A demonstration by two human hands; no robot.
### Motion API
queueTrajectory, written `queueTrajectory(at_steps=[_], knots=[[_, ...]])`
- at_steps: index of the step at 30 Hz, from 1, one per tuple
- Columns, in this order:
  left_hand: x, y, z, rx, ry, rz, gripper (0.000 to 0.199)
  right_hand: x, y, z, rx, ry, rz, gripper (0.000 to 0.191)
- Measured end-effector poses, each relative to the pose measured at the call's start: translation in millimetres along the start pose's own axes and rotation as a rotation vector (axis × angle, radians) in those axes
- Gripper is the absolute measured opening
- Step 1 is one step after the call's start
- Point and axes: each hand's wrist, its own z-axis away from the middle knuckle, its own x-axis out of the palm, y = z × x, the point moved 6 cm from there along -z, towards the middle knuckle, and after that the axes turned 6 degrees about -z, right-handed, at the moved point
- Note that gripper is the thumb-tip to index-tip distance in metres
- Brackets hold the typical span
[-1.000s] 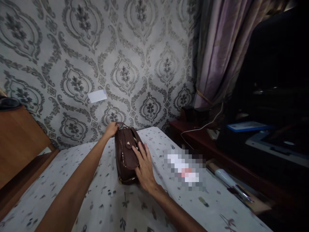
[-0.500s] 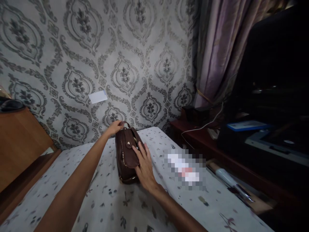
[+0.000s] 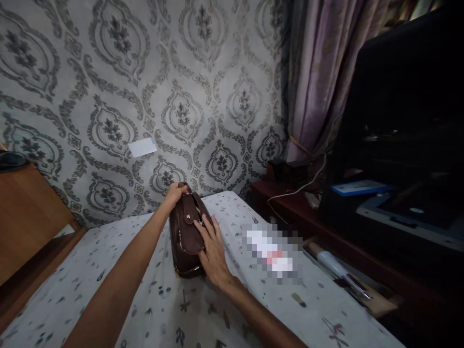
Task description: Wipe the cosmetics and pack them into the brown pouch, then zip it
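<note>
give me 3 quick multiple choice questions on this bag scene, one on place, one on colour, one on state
1. Where does the bag stand?
A. on the patterned sheet
B. on the wooden cabinet
C. on the floor

2. What colour is the bag?
A. white
B. brown
C. blue

3. What is the left hand doing?
A. resting flat on the sheet
B. gripping the bag's top
C. touching the curtain

Answers: 1 A, its base sits on the sheet. 2 B, the leather is dark brown. 3 B, the fingers curl over the top, while the right hand lies open against its side.
</note>
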Motion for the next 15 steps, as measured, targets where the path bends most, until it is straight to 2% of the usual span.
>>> queueTrajectory(at_steps=[6, 15], knots=[[1.9, -4, 4, -0.034, 0.014, 0.112, 0.027, 0, 0, -1, 0.001, 0.002, 0.021, 0.062], [-2.9, 15, 19, 0.046, -0.049, 0.228, 0.022, -2, -1, -1, 0.002, -0.019, 0.016, 0.074]])
